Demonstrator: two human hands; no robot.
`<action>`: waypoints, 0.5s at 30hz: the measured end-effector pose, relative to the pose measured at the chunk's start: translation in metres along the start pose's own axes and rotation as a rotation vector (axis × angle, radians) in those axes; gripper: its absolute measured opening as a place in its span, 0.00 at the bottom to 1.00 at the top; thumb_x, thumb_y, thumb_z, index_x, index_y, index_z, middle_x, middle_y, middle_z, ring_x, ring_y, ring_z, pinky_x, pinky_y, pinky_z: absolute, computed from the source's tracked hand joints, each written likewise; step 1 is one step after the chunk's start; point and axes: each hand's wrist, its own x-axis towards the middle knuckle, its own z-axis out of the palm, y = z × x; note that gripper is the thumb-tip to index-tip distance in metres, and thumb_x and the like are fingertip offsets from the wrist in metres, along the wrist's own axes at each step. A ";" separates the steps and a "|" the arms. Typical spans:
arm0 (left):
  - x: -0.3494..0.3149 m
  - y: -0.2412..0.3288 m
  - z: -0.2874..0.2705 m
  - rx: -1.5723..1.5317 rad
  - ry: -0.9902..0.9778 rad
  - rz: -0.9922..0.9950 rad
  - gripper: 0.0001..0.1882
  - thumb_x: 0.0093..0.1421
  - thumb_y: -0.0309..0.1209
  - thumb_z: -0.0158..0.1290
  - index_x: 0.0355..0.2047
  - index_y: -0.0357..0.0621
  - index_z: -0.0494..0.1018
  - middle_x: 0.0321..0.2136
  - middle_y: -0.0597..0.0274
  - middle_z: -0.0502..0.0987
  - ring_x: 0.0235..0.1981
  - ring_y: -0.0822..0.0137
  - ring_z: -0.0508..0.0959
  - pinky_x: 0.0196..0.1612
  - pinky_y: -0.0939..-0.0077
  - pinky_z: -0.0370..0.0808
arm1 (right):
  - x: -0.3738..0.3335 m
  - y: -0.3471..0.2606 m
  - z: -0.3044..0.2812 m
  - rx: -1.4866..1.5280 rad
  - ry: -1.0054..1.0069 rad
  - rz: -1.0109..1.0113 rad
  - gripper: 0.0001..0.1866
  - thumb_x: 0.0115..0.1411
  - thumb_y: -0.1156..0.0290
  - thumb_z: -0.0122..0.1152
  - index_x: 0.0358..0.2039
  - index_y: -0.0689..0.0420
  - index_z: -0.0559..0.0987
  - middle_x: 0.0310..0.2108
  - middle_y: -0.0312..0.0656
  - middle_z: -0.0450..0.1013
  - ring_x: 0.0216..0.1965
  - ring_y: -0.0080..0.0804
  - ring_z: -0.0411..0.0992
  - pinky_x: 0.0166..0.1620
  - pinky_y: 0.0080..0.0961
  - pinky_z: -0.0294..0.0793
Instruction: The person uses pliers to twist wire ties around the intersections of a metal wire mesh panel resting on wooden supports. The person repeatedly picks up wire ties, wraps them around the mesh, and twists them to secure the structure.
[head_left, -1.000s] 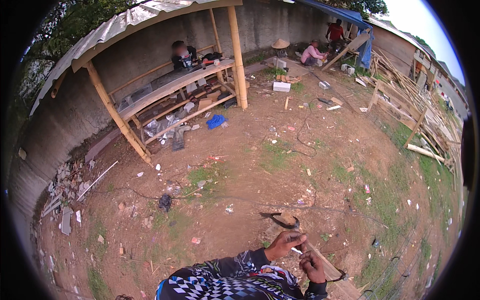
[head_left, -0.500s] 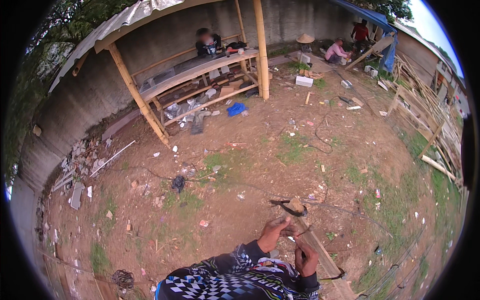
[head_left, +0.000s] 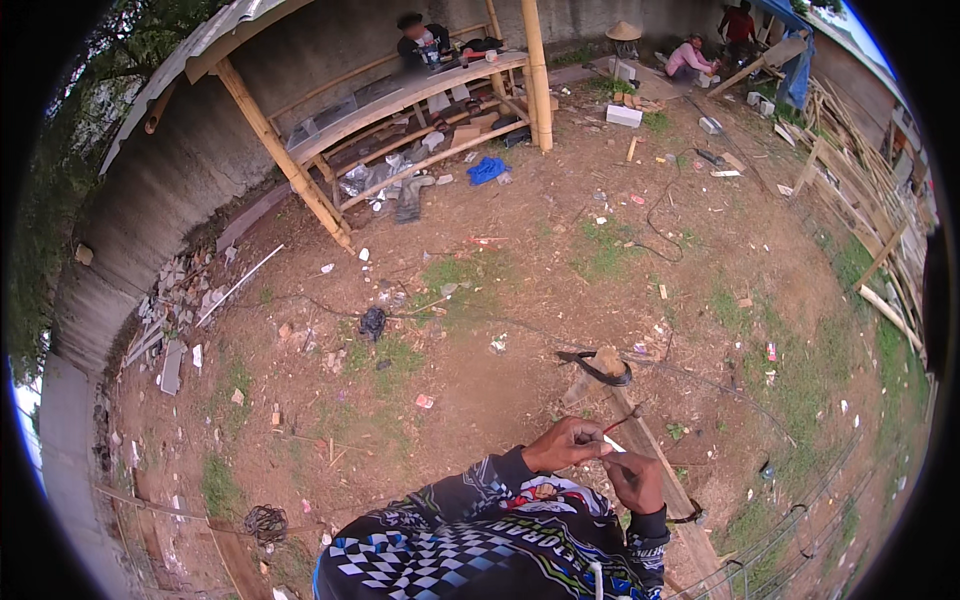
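My left hand (head_left: 560, 446) and my right hand (head_left: 637, 480) meet low in the middle, close in front of my chest. Fingers of both are closed in a pinch around a small white stick-like piece (head_left: 613, 444), whose exact kind I cannot make out. Just beyond them, a thin dark red piece (head_left: 627, 417) lies over a long wooden plank (head_left: 650, 445). This plank slants past my right hand toward the lower right. At its far end are a brownish lump (head_left: 606, 362) and a black strap-like loop (head_left: 575, 358).
Long thin rods (head_left: 790, 540) lie at the lower right, and a coil of wire (head_left: 265, 521) at the lower left. Scraps litter the dirt. A bamboo shelter (head_left: 420, 90) with a seated person stands far ahead; two other people are at the far right by stacked bamboo (head_left: 870, 180).
My hands have come together and moved slightly right, and the white piece now shows between them. The view has tilted down, so the surroundings sit a little higher.
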 end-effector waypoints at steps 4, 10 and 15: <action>0.003 -0.016 0.006 0.406 0.142 0.268 0.19 0.63 0.41 0.55 0.26 0.36 0.74 0.18 0.60 0.70 0.21 0.73 0.66 0.27 0.72 0.65 | -0.003 0.007 0.000 -0.019 -0.071 0.024 0.07 0.52 0.77 0.62 0.33 0.61 0.82 0.26 0.49 0.77 0.24 0.40 0.76 0.29 0.29 0.73; -0.001 -0.008 0.005 0.450 0.020 0.244 0.17 0.61 0.42 0.57 0.30 0.38 0.76 0.22 0.48 0.74 0.23 0.56 0.73 0.31 0.64 0.70 | 0.000 0.008 -0.001 -0.088 -0.147 0.095 0.07 0.52 0.76 0.62 0.32 0.61 0.82 0.26 0.50 0.77 0.24 0.43 0.76 0.29 0.31 0.74; 0.000 -0.008 0.001 0.561 -0.049 0.191 0.16 0.60 0.42 0.57 0.31 0.38 0.77 0.23 0.46 0.75 0.24 0.52 0.75 0.32 0.63 0.71 | 0.000 0.013 -0.002 -0.007 -0.076 -0.015 0.07 0.55 0.73 0.62 0.33 0.62 0.81 0.26 0.51 0.77 0.25 0.44 0.76 0.30 0.30 0.73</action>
